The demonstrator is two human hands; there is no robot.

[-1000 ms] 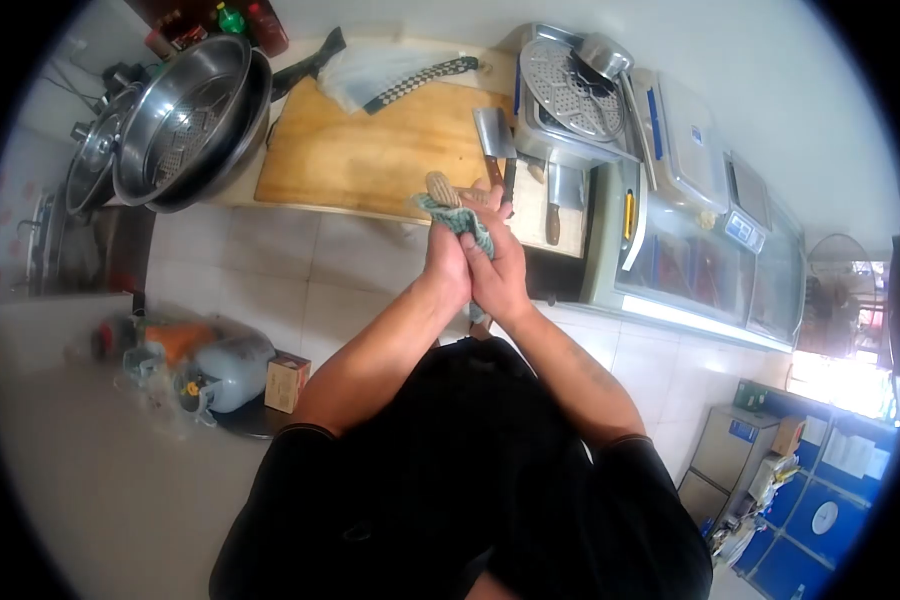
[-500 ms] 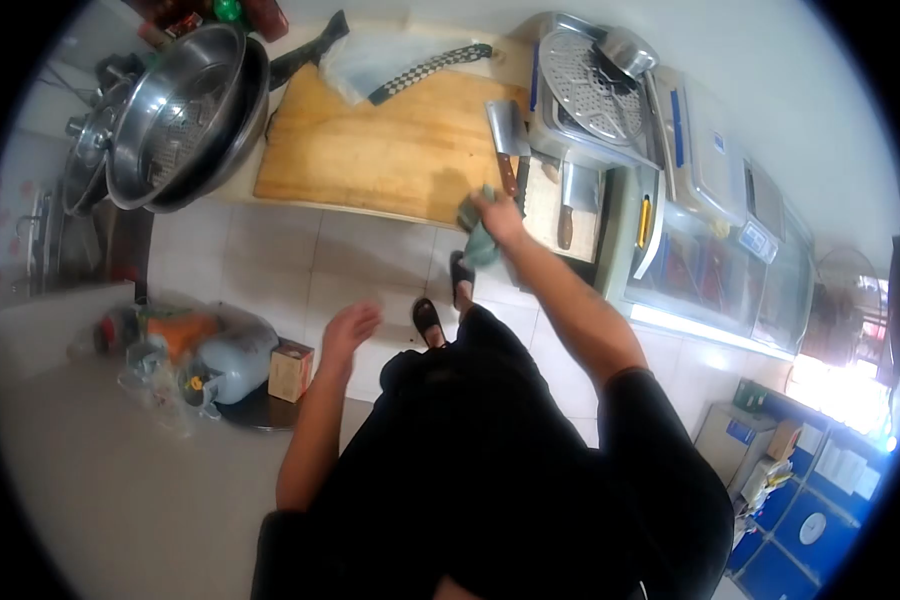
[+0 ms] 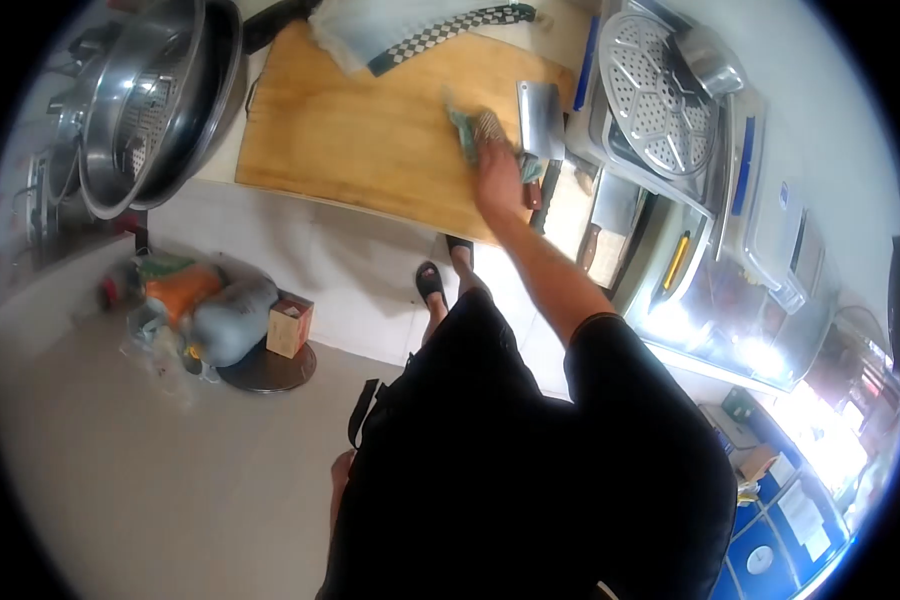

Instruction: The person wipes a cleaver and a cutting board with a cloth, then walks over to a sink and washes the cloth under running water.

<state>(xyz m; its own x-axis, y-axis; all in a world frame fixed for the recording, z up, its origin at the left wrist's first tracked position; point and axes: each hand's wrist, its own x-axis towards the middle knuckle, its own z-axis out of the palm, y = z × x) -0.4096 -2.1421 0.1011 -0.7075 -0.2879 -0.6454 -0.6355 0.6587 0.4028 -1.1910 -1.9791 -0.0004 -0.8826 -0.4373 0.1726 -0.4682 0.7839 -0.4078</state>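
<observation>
The right hand (image 3: 497,178) has its fingers curled over a crumpled pale-green patterned cloth (image 3: 462,133), which pokes out on both sides of it, above the flat yellow-brown wooden board (image 3: 350,130). Just to this hand's right lies a broad-bladed steel cleaver (image 3: 540,118), long axis pointing away from the person, brown handle nearest the wrist. The left hand (image 3: 341,470), farther from the cloth, barely shows, too hidden to tell how open it is

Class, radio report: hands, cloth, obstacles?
Right hand: gripping green cloth over wooden cutting board. Left hand: not clearly visible. Nearest cleaver close at right, possibly in the way.
</observation>
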